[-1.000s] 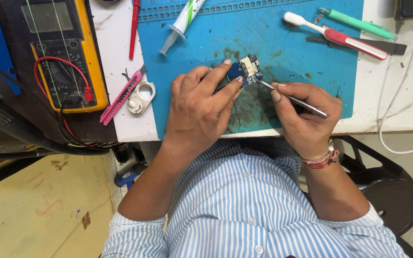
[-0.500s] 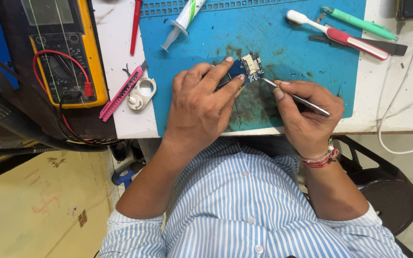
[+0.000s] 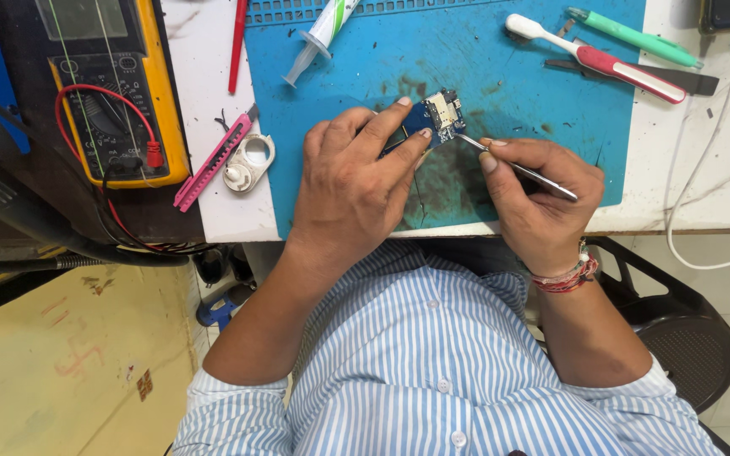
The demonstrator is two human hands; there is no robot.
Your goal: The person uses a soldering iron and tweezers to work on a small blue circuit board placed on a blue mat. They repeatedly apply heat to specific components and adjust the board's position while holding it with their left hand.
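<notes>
My left hand [image 3: 356,181] pinches a small blue circuit board [image 3: 434,116] by its near edge, pressing it on the blue work mat [image 3: 483,59]. A pair of metal tweezers [image 3: 517,167] is gripped in my right hand [image 3: 538,198], and the tips touch the board's right side. Both hands rest near the mat's front edge, close together.
A yellow multimeter [image 3: 107,93] with red lead sits at the left. A pink tool [image 3: 213,160] and a white round part [image 3: 251,160] lie beside the mat. A syringe [image 3: 318,38], a toothbrush [image 3: 593,57] and a green pen [image 3: 631,35] lie at the back. A white cable [image 3: 703,169] hangs right.
Both hands stay on the board and the tweezers. The tweezers' tips have shifted slightly along the board's right edge.
</notes>
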